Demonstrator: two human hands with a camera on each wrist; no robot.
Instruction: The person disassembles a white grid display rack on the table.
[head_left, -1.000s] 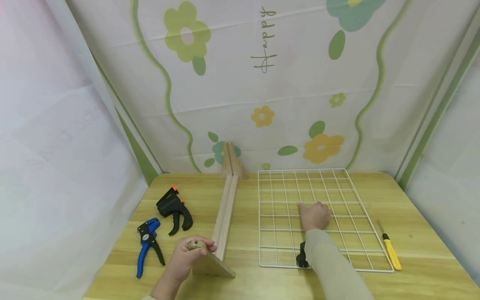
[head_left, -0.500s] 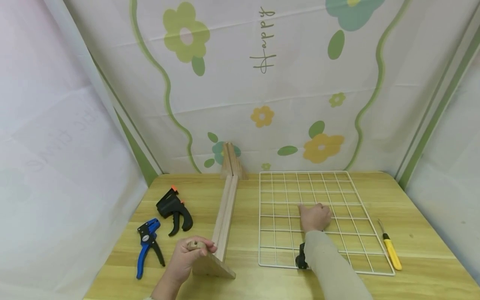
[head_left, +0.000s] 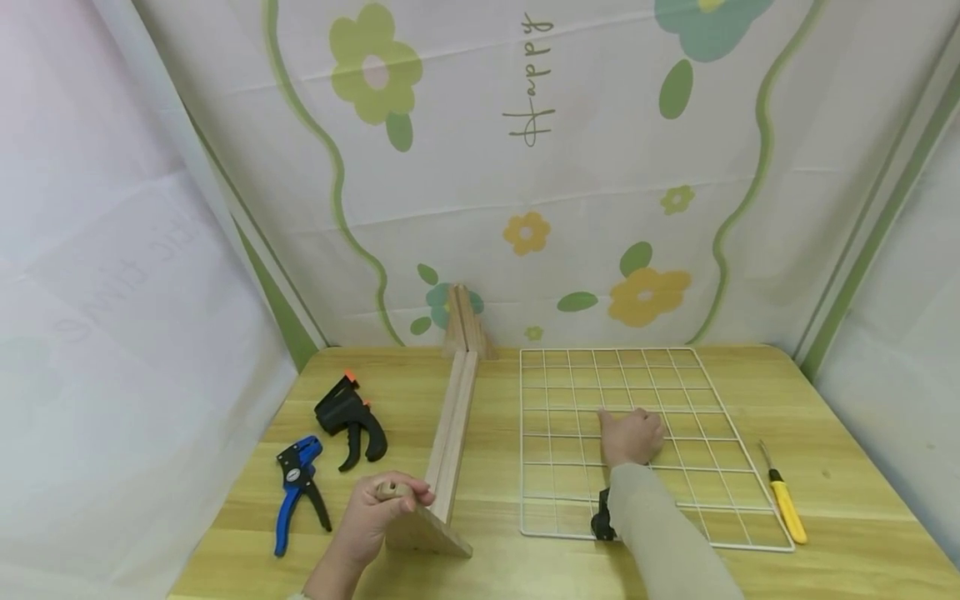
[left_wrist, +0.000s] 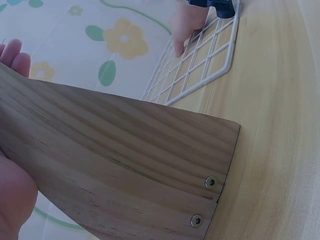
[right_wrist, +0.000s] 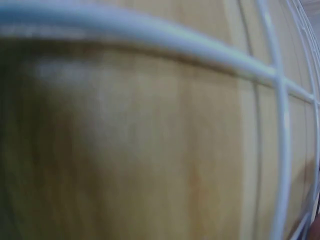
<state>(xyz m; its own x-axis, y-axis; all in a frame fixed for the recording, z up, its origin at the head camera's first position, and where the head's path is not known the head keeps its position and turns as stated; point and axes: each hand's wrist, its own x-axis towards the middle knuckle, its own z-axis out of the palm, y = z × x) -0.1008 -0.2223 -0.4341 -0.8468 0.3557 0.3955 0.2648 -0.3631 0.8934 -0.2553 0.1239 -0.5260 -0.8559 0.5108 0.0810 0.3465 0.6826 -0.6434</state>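
At the front of the table my left hand (head_left: 373,510) holds the top of an upright wooden end board (left_wrist: 125,160), thumb on one side and fingers on the other. Two hex-socket bolts show low on that board in the left wrist view. From it a long double wooden rail (head_left: 453,433) runs back to a matching wooden end piece (head_left: 463,321). To the right, my right hand (head_left: 632,437) grips a white wire grid panel (head_left: 558,435) near its middle; the fingertips are hidden. Blurred grid wires cross the right wrist view, close to the table.
Left of the rail lie a black clamp (head_left: 351,418) with orange tips and a blue-and-black wire stripper (head_left: 297,487). A yellow-handled screwdriver (head_left: 786,504) lies by the grid's right edge. Behind the table (head_left: 847,500) hangs a flowered cloth (head_left: 480,167).
The grid's far edge has come down a little, while its near edge stays about where it was. The left hand and the wooden stand have not visibly moved.
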